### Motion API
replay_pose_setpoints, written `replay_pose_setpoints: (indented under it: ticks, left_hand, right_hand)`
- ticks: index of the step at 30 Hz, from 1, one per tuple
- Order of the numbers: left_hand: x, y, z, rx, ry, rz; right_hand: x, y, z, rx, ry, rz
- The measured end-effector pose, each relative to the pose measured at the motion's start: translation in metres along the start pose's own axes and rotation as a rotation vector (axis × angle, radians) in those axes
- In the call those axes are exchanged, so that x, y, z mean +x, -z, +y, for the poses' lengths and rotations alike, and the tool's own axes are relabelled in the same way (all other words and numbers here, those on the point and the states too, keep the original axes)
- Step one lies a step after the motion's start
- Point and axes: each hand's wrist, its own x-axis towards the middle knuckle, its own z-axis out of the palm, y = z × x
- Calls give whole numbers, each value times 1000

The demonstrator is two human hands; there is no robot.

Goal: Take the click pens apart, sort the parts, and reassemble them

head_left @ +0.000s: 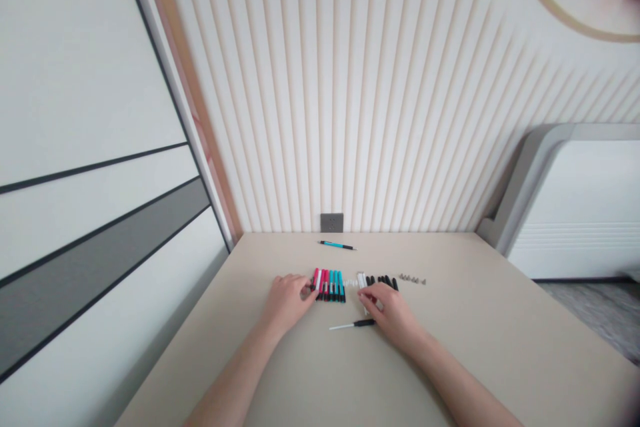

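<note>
Pink and blue pen barrels (331, 279) just right of the left hand (289, 297)

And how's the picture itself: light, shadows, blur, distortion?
Head view: soft, even light without harsh glare; faint shadow beside the right forearm; ribbed wall fans outward, likely wide-angle stretch; both right corners darken; tiny clear parts look blurred.

Beige table (300, 380) against fluted cream wall (320, 80); dark socket plate (332, 223) just above table's far edge. Left of table: tall white panelling (90, 67), grey band (100, 263). Right of table: white panel (590, 193) in rounded grey frame (510, 177); streaky grey floor (585, 307), possibly carpet. High right of table: gold ring (575, 27).
</note>
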Motion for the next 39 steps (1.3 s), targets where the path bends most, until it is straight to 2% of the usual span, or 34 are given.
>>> replay_pose_setpoints:
  ticks: [7,14,20,25,33,39]
  left_hand:
    - [-1,2,-1,-9,-32,-2]
    - [1,-4,-14,98,38,28]
    - [-2,-12,-16,45,-45,-1]
    - [-2,-13,-18,34,-61,-22]
    - [-2,-5,-12,16,-90,19]
    - [-3,2,-5,28,-161,-16]
  right_hand:
    - [0,0,-1,-1,-3,-4]
    - [0,0,1,-7,-1,-11]
    - [0,0,0,-9,7,-13]
    - [0,0,1,-12,1,-19]
    - [-1,0,0,-16,5,-23]
    - [-1,1,0,-17,0,-27]
